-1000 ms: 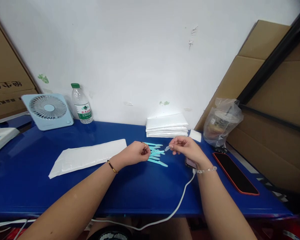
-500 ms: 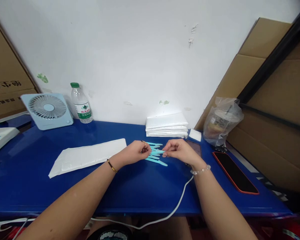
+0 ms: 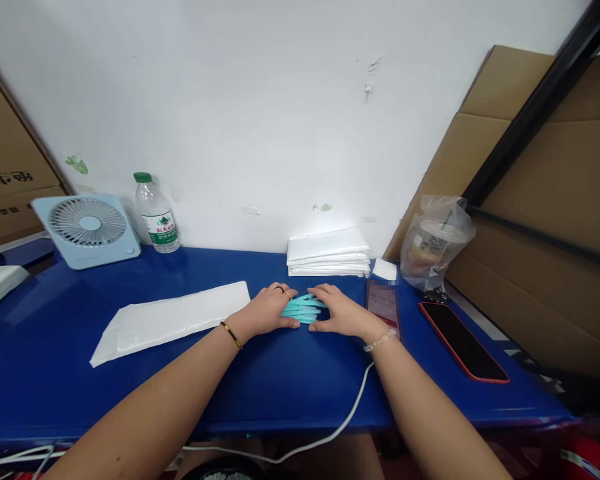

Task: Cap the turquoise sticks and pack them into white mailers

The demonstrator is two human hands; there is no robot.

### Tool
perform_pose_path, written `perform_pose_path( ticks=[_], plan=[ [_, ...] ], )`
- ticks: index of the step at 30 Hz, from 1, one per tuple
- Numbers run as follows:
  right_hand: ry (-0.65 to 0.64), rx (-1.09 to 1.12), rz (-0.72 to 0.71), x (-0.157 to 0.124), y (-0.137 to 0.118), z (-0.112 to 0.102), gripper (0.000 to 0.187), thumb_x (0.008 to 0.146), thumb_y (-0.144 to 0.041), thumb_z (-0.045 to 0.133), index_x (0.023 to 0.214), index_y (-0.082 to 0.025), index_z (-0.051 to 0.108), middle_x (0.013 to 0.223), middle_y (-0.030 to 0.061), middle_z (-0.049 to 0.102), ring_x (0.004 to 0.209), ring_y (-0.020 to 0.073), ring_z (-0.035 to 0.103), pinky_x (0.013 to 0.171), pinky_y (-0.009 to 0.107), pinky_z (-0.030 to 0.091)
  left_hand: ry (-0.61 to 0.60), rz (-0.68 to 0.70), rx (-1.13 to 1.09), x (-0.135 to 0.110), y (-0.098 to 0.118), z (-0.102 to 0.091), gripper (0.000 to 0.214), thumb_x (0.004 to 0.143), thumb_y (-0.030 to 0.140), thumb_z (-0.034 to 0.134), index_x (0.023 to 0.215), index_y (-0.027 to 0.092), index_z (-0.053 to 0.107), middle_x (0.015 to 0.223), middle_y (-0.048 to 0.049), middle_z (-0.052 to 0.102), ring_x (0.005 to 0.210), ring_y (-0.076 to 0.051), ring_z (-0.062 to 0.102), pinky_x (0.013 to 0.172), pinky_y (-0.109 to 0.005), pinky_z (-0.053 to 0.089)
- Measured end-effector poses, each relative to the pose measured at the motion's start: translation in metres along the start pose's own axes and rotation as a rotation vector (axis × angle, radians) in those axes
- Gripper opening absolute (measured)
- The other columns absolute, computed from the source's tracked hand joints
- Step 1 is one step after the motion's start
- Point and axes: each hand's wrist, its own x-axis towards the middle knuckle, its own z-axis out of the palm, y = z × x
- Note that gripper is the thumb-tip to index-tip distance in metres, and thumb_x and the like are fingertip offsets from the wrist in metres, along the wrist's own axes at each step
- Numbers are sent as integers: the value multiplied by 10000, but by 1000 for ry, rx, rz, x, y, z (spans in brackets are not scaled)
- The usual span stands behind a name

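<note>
Several thin light-blue plastic sticks (image 3: 304, 309) lie bunched together on the blue table, their exact kind too small to make out. My left hand (image 3: 273, 308) curls round their left ends, fingers at the far side and thumb at the near side. From the right, my right hand (image 3: 336, 310) closes about the pile the same way, its thumb and fingertips at the sticks' edges. My palms hide some of the stick ends. To the left of my left hand lies a long white padded envelope (image 3: 170, 320).
Behind my hands is a stack of white envelopes (image 3: 327, 253). A lit phone (image 3: 383, 307) lies by my right wrist, with an orange-edged phone (image 3: 464, 343) and a bagged cup (image 3: 433, 243) farther right. A fan (image 3: 90, 227) and water bottle (image 3: 157, 217) stand at left.
Both hands have gone from pinching single sticks to curving round the whole bunch. The spread sticks now lie closer together. The phone by my right wrist shows a lit screen.
</note>
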Motion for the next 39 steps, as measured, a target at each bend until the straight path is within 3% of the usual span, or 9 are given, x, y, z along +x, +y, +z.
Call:
perform_pose_path(
  ticks=[4,8,15,20,24,30,34,37,39],
  plan=[
    [-14,-114,-8,5,-8,5,412,728,-225,598,1130,-165,529,1030,85,506,955,217,508,808,312,438,6,74,67,0,13,1,292,828,363,508,1040,166,550,1011,-94,581,1008,-236,476,826,-315,394],
    [-12,-396,-27,9,-18,9,194,676,-189,597,861,-150,555,913,91,548,922,247,503,808,339,426,41,51,187,3,20,13,152,802,237,495,911,144,544,927,-113,580,899,-239,518,804,-345,417],
    [-113,-577,-15,14,-42,-2,314,710,-205,566,1017,-159,518,959,103,632,805,242,599,668,316,440,117,-20,151,0,24,15,246,754,207,524,989,137,504,979,-135,595,920,-268,563,776,-356,440],
    [-110,-678,-59,27,-93,-61,287,690,-102,563,968,-171,581,891,102,655,795,243,615,611,288,402,320,-84,-235,4,31,-4,242,808,285,498,1016,161,499,911,-86,643,838,-233,608,701,-310,445],
    [-51,-628,-164,30,-139,-99,403,680,-352,672,1043,-200,584,951,87,645,818,243,597,623,289,403,534,-100,-566,3,44,-10,220,824,353,493,935,165,517,879,-49,642,793,-188,592,669,-284,452],
    [-58,-637,-61,31,-162,-60,467,829,-552,476,773,-129,667,781,166,652,781,301,620,655,363,423,374,-129,-756,-19,59,18,296,803,427,523,669,164,539,626,-39,596,633,-174,582,621,-300,458],
    [66,-299,-16,20,-144,-44,465,807,-595,481,849,-163,646,815,125,654,808,266,609,689,354,445,274,-71,-906,-35,61,24,337,786,494,540,706,168,512,545,-6,554,531,-138,547,561,-276,440],
    [239,370,-99,1,-122,-43,498,799,-565,517,1150,-213,535,997,90,625,940,219,578,780,334,459,186,-73,-1172,-46,62,13,368,776,530,547,714,187,428,443,78,392,382,-69,374,430,-212,333],
    [148,810,-186,-13,-113,-34,653,725,-540,623,1263,-217,442,1117,105,585,1020,225,554,845,361,450,-41,-19,-1451,-53,63,10,364,746,479,611,703,192,391,438,110,295,345,-30,229,379,-171,224]
  ],
)
